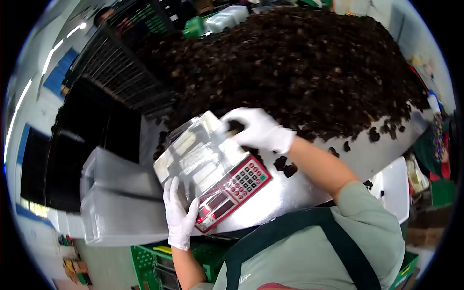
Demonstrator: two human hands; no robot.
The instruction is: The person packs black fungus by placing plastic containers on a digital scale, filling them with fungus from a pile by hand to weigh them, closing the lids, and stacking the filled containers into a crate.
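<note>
A scale with a red keypad panel and lit display sits at a slant on the metal table. On its pale platform is a clear plastic container; its outline is hard to make out. My left hand, in a white glove, holds the container's near left corner, thumb and fingers on either side. At the scale's far right edge, my gloved right hand is slightly blurred. Its fingers curl around a dark brown fungus piece, partly hidden. Loose pieces lie right of the scale.
A big heap of dark fungus covers the far table. Stacked clear containers stand left, near black crates. A white tub is at right, a green crate below. Another person is at far left.
</note>
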